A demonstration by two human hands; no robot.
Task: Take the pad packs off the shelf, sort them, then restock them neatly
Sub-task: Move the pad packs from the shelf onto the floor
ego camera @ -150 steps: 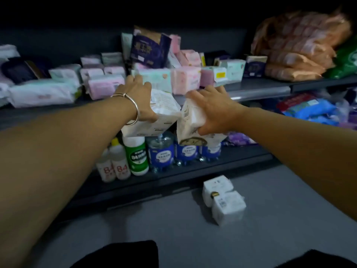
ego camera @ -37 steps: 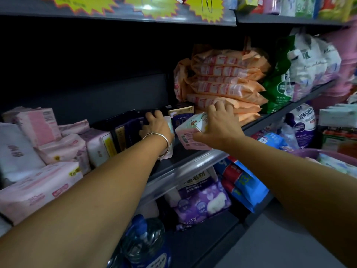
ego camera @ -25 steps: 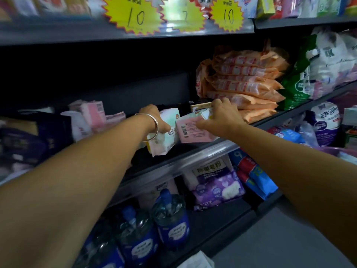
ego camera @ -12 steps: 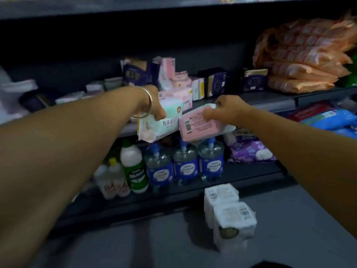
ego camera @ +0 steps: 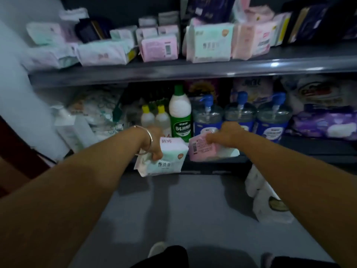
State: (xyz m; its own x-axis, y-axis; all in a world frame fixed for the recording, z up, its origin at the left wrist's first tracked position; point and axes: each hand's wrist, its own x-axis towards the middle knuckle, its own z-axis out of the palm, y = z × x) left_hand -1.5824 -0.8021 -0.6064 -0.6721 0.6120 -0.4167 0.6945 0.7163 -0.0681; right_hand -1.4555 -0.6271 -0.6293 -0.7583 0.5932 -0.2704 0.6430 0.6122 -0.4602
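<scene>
My left hand [ego camera: 155,143], with a metal bangle at the wrist, grips a white and mint-green pad pack [ego camera: 166,159]. My right hand [ego camera: 225,135] grips a pink pad pack [ego camera: 201,149] with a white pack behind it. Both hands are low, in front of the bottom shelf, above the grey floor. The upper shelf [ego camera: 193,69] holds several pad packs: a pink one [ego camera: 159,48], a mint one [ego camera: 209,42], pale ones [ego camera: 102,53] to the left and dark purple ones [ego camera: 316,20] to the right.
The bottom shelf carries a green and white bottle [ego camera: 180,118], small yellow-capped bottles [ego camera: 154,118], blue pump bottles [ego camera: 239,115] and purple bags [ego camera: 326,122]. White packs [ego camera: 270,206] lie on the floor [ego camera: 183,209] at the right. A pale wall [ego camera: 15,93] stands at the left.
Both hands have come down from the upper shelf's level to the bottom shelf with their packs. The view has tilted downward and shifted left.
</scene>
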